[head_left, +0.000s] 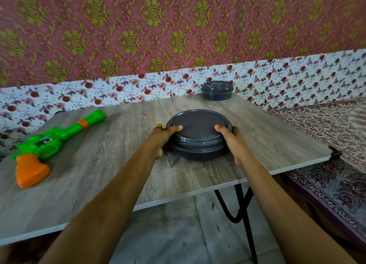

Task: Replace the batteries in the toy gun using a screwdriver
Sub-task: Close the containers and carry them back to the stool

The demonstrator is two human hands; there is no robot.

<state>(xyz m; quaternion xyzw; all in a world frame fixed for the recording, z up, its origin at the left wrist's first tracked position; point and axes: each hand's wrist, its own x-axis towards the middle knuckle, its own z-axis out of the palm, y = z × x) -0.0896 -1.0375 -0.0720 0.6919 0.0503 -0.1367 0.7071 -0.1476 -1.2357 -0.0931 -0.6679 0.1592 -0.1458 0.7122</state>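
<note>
A green toy gun [59, 137] with an orange grip lies on the left of the wooden table [111, 164], muzzle pointing to the far right. A round dark grey lidded container [199, 137] stands in the middle of the table. My left hand [164, 139] grips its left side, thumb on the lid, and also holds a screwdriver [168, 161]; the yellow handle end shows above the hand and the metal tip below it. My right hand [230, 142] grips the container's right side, thumb on the lid.
A second, smaller dark grey container [217, 90] sits at the table's far edge by the floral wall. A patterned bed or mat [326, 129] lies to the right. The table's near right corner [334, 154] and black legs [241, 210] are visible.
</note>
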